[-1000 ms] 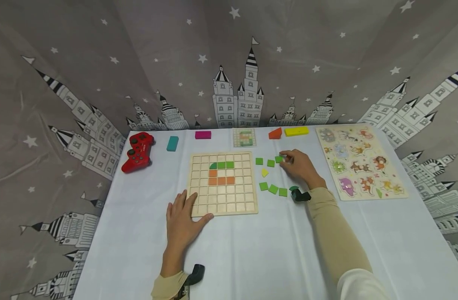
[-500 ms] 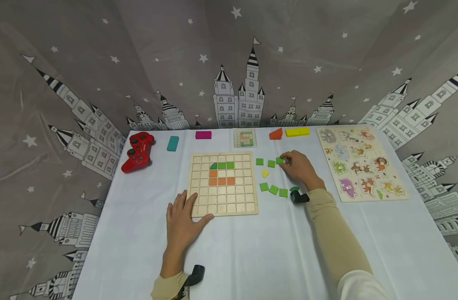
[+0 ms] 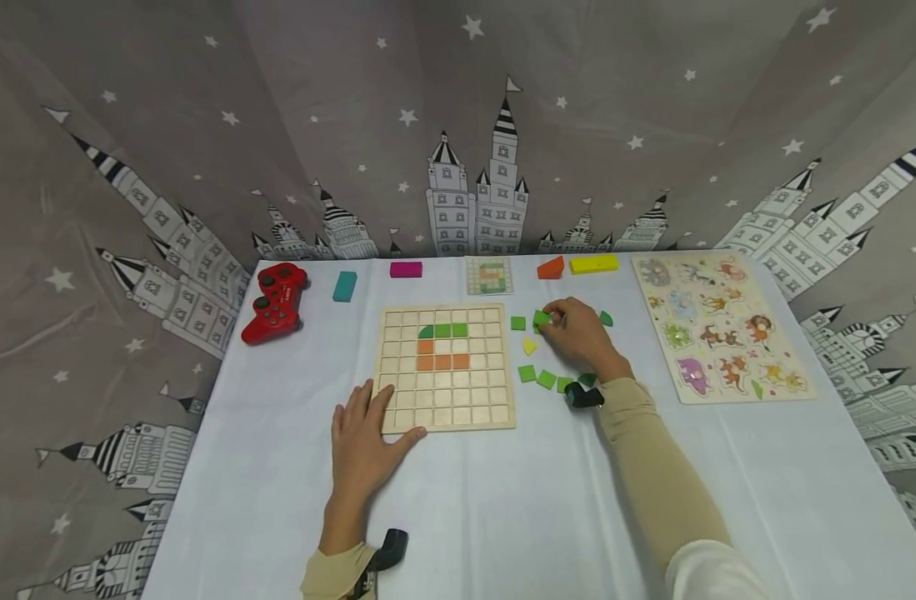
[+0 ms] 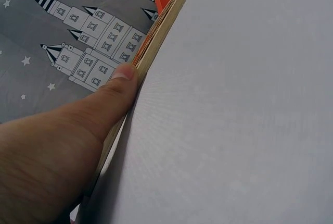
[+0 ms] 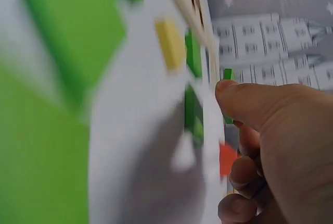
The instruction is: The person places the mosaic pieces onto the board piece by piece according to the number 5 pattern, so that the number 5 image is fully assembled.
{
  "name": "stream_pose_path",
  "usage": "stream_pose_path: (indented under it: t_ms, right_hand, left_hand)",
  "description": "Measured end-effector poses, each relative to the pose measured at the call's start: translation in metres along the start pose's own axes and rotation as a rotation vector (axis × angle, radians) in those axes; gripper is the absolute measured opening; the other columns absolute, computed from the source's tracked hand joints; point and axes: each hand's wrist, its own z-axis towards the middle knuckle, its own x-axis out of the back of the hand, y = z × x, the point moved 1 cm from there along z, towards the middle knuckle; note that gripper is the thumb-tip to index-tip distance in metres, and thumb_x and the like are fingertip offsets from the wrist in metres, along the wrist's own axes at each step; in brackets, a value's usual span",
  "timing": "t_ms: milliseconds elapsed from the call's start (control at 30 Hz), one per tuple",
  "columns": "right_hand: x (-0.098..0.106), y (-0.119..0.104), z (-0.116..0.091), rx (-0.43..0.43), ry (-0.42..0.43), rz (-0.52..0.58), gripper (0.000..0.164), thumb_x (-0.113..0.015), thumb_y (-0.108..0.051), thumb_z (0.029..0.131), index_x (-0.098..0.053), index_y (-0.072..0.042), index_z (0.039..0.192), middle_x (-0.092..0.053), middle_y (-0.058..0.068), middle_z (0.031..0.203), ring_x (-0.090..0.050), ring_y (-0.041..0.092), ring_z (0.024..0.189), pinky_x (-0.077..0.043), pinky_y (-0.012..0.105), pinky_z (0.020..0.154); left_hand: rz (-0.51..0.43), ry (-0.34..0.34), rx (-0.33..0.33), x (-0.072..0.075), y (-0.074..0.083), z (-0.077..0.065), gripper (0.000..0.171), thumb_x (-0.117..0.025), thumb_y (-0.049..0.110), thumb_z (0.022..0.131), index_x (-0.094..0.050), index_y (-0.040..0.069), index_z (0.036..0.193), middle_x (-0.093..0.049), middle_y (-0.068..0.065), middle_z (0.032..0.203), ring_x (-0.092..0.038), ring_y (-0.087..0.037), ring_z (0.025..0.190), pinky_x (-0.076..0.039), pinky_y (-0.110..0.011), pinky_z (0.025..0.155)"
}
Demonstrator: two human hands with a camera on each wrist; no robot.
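Observation:
The wooden grid board (image 3: 465, 400) lies mid-table, bearing green and orange tiles in its upper cells. My left hand (image 3: 367, 450) rests at its lower-left corner, fingers spread on the left side. In the left wrist view the thumb (image 4: 122, 78) presses the board's edge. My right hand (image 3: 581, 333), right of the board, pinches a green square tile (image 5: 228, 75) between thumb and fingers, raised off the cloth. Below it another green tile is partly covered. Close by lie a green square tile (image 3: 518, 322), a yellow piece (image 3: 529, 346) and a row of green tiles (image 3: 546, 380).
Dark green quarter-round pieces (image 3: 606, 318) lie near the right hand. Along the back are a pattern card (image 3: 490, 276), an orange block (image 3: 551, 267), a yellow block (image 3: 593, 263), a magenta block (image 3: 406, 269), a teal block (image 3: 344, 287) and a red game controller (image 3: 276, 304). An animal puzzle (image 3: 716, 333) lies right.
My right hand has lifted the rightmost green tile of the upper row and moved left with it, uncovering a dark green quarter-round piece. The left hand stays at the board's corner.

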Motion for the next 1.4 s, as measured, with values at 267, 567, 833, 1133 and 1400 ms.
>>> stream_pose_path:
  t_ms: [267, 567, 833, 1133, 1400]
  right_hand:
    - [-0.027, -0.047, 0.006, 0.136, -0.076, 0.053, 0.032, -0.071, -0.030, 0.096, -0.068, -0.010, 0.120, -0.058, 0.003, 0.097, -0.052, 0.021, 0.091, -0.046, 0.039, 0.085]
    - [-0.050, -0.072, 0.017, 0.234, -0.127, -0.014, 0.031, -0.071, -0.029, 0.097, -0.070, -0.010, 0.122, -0.060, 0.003, 0.096, -0.054, 0.019, 0.089, -0.051, 0.039, 0.090]
    - [-0.056, -0.077, 0.018, 0.233, -0.124, -0.030, 0.030, -0.069, -0.027, 0.098, -0.070, -0.010, 0.123, -0.059, 0.003, 0.096, -0.053, 0.019, 0.085, -0.049, 0.038, 0.084]
    - [-0.056, -0.082, 0.016, 0.210, -0.104, -0.047, 0.030, -0.069, -0.031, 0.098, -0.073, -0.014, 0.123, -0.063, 0.002, 0.097, -0.057, 0.018, 0.085, -0.051, 0.037, 0.081]
    - [-0.054, -0.076, 0.012, 0.176, -0.064, -0.081, 0.030, -0.069, -0.036, 0.097, -0.074, -0.020, 0.122, -0.072, 0.001, 0.115, -0.068, 0.021, 0.101, -0.057, 0.039, 0.090]
  left_hand:
    - [0.006, 0.005, -0.004, -0.001, 0.000, 0.001, 0.092, -0.077, 0.060, 0.081, -0.043, 0.017, 0.155, -0.025, -0.017, 0.168, -0.013, -0.037, 0.159, -0.002, -0.061, 0.127]
    - [0.008, 0.033, -0.016, 0.000, 0.003, 0.001, 0.091, -0.078, 0.060, 0.080, -0.045, 0.016, 0.153, -0.027, -0.018, 0.167, -0.016, -0.039, 0.158, -0.005, -0.063, 0.126]
    - [0.020, 0.032, -0.008, 0.001, 0.002, 0.001, 0.091, -0.078, 0.059, 0.080, -0.045, 0.016, 0.153, -0.027, -0.018, 0.167, -0.016, -0.039, 0.157, -0.005, -0.063, 0.126]
    - [0.026, 0.007, 0.013, 0.003, 0.001, 0.000, 0.092, -0.077, 0.060, 0.081, -0.043, 0.017, 0.155, -0.024, -0.017, 0.169, -0.013, -0.038, 0.159, -0.003, -0.061, 0.127]
    - [0.007, 0.056, -0.001, 0.001, 0.001, -0.001, 0.090, -0.080, 0.058, 0.078, -0.048, 0.016, 0.151, -0.029, -0.018, 0.166, -0.019, -0.040, 0.157, -0.007, -0.063, 0.126]
